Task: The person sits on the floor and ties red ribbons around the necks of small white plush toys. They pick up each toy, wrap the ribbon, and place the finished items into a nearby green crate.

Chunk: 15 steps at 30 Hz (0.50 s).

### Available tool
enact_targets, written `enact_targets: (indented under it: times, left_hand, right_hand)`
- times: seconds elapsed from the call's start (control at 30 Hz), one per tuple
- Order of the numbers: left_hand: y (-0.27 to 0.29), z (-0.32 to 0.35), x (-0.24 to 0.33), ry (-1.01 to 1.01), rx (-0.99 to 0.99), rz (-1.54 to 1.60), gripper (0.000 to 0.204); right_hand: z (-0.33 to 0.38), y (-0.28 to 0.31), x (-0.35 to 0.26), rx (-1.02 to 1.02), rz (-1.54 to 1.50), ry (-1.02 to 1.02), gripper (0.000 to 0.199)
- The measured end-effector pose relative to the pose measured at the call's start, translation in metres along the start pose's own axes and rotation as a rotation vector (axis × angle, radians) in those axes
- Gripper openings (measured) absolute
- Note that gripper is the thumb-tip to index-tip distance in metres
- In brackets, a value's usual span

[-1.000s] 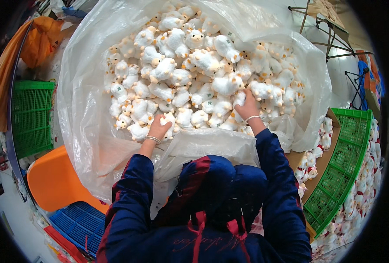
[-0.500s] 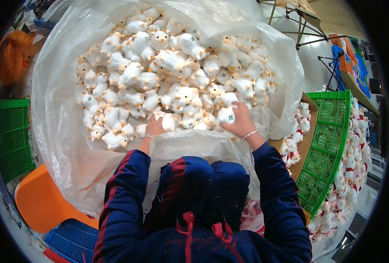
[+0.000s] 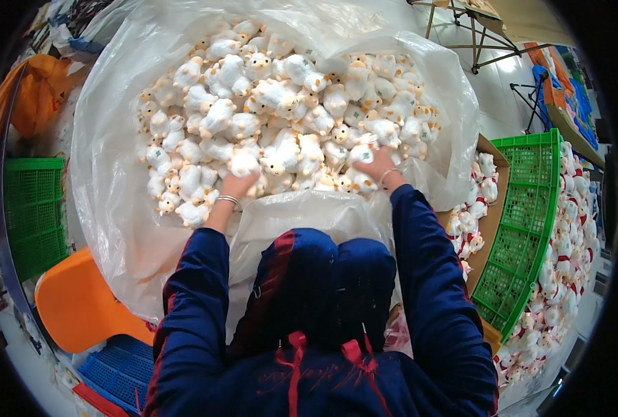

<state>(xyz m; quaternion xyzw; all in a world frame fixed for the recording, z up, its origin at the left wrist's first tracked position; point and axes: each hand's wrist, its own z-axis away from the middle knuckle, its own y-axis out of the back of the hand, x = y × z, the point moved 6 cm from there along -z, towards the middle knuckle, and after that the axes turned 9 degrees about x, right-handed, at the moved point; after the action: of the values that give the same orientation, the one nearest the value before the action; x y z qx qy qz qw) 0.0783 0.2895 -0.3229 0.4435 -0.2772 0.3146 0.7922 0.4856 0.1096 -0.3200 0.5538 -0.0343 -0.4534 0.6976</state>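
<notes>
A big heap of small white plush animals with orange patches and tan snouts lies inside a translucent plastic bag spread wide before me. At the heap's near left edge, my left hand is closed on a white plush toy, which covers its fingertips. Farther right, my right hand has its thumb and fingers round another plush toy with a small green mark. Both toys rest against the pile.
On the right are a cardboard box of plush toys with red trim, a green crate and more such toys. To the left are an orange chair, another green crate and a blue crate. Metal legs stand at the far right.
Both hands have moved farther into the heap. My left hand has a toy over its fingertips now, and my right has shifted slightly forward. The whole view has shifted a little.
</notes>
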Motion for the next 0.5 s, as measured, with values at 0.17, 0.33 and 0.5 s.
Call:
enact_targets:
  times: [0.17, 0.33, 0.5]
  left_hand:
    - [0.098, 0.092, 0.090, -0.090, -0.147, 0.478, 0.042]
    - [0.148, 0.206, 0.153, -0.472, -0.274, 0.297, 0.064]
    - [0.142, 0.290, 0.198, -0.687, -0.405, 0.164, 0.084]
  right_hand:
    - [0.096, 0.142, -0.072, 0.065, -0.649, -0.026, 0.064]
    - [0.301, 0.220, -0.185, -0.284, -0.952, 0.455, 0.072]
    - [0.438, 0.120, -0.235, -0.313, 0.026, 0.975, 0.054]
